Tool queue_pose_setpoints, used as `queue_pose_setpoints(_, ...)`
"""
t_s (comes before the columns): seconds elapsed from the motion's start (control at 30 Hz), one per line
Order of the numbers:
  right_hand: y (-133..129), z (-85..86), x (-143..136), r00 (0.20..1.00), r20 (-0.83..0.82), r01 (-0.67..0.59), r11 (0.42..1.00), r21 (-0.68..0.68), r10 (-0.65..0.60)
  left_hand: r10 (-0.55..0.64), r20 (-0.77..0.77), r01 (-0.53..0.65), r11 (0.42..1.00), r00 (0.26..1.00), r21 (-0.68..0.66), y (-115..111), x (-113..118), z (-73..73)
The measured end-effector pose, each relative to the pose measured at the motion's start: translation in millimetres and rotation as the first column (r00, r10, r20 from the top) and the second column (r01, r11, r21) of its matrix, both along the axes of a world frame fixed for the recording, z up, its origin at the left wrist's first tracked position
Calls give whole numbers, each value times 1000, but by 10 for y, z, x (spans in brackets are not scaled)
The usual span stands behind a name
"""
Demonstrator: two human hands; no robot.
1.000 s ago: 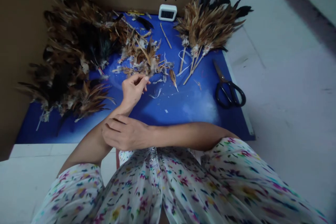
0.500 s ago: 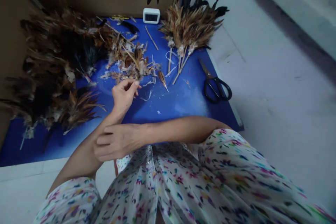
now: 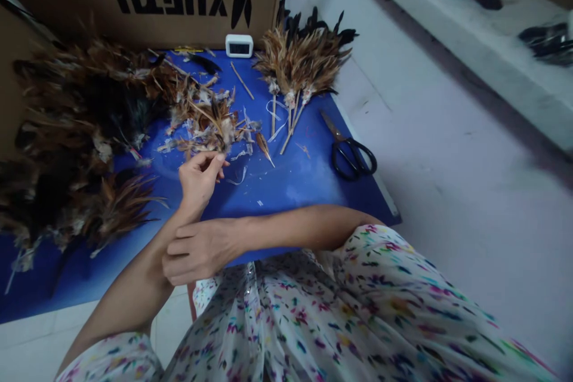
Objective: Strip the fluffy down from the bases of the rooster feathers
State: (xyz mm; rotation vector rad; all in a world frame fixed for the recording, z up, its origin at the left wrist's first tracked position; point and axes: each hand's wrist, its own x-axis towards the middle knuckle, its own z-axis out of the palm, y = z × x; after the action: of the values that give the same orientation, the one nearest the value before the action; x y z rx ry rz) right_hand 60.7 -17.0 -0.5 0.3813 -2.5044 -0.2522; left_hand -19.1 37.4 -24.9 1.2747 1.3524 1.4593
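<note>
My left hand (image 3: 198, 180) is at the near edge of a loose pile of feather scraps (image 3: 203, 116), thumb and fingers pinched together. Grey-brown fluff of a feather (image 3: 225, 142) shows just above the thumb tip; the fingers hide its lower end. My right hand (image 3: 199, 250) lies across my left forearm, its fingers bent and pressed against the skin. To the right of the pile, a single brown feather (image 3: 264, 148) rests on the blue table (image 3: 286, 191). Black-handled scissors (image 3: 351, 158) lie partly open near the table's right edge.
Several feather bundles on sticks (image 3: 298, 65) lie at the back right. A large heap of brown and black feathers (image 3: 85, 125) covers the left side. Behind stand a cardboard box (image 3: 179, 30) and a small white digital clock (image 3: 239, 46). A thin stick (image 3: 242, 80) lies between.
The camera view has shifted, so the table and its things appear lower and further left. Both hands keep nearly the same pose, with the right still on the left forearm.
</note>
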Motion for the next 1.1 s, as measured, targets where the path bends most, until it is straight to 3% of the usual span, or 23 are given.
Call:
queue_pose_setpoints(0.23,-25,-22,-27,996,-83,-21,999,30,24,3,-11,-3,1000,1000,-7,-27,28,44)
queue_pose_setpoints(0.37,-4,40,52,999,11,31,999,-7,-31,5,-7,-5,1000,1000,-20,-20,38,37)
queue_pose_setpoints(0.63,-96,108,-29,997,79,-6,999,-35,9,6,10,-6,1000,1000,-24,-23,29,18)
queue_pose_setpoints(0.8,13,106,142,995,98,28,996,-82,-20,53,39,-52,999,998,-8,14,-33,41)
queue_pose_setpoints(0.9,189,90,315,991,43,129,988,-86,-126,109,68,-109,994,992,3,72,-117,75)
queue_pose_setpoints(1.0,491,66,507,936,2,347,921,-176,-352,198,120,-203,978,973,35,135,-196,98)
queue_pose_setpoints(1.1,893,39,660,799,49,565,721,-401,-599,255,198,-271,961,946,59,180,-236,82)
